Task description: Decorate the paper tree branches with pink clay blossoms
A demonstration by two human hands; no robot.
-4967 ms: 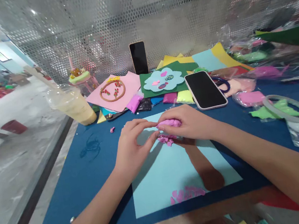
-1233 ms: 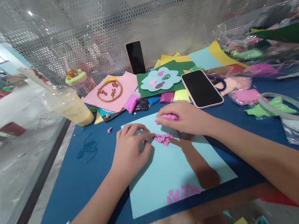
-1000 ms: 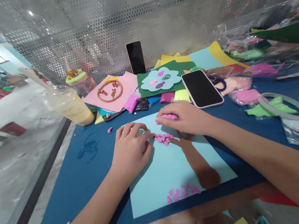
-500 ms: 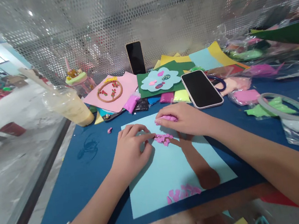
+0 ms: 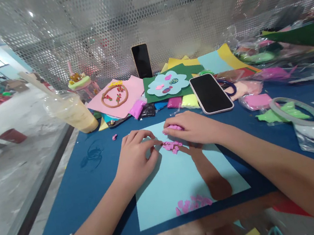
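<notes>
A light blue sheet of paper (image 5: 160, 196) lies in front of me, bearing a brown tree shape (image 5: 212, 174). Small pink clay bits (image 5: 172, 146) cluster on a branch at its left. The index fingertip of my left hand (image 5: 138, 152) touches the left edge of that cluster; its fingers are apart and hold nothing. Just above the branch, my right hand (image 5: 196, 127) has its fingers wrapped round a lump of pink clay (image 5: 174, 128). More pink clay pieces (image 5: 193, 204) lie along the sheet's bottom edge.
A drink cup (image 5: 76, 114) stands at the table's left edge. Behind the sheet are clay packets (image 5: 190, 101), finished paper pictures (image 5: 168, 84), and a phone (image 5: 211, 93); another phone (image 5: 142, 61) leans upright. A tape roll (image 5: 296, 111) and plastic bags lie at right.
My right hand has shifted slightly down toward the paper with the pink clay. My left hand has barely moved, its index finger still at the cluster.
</notes>
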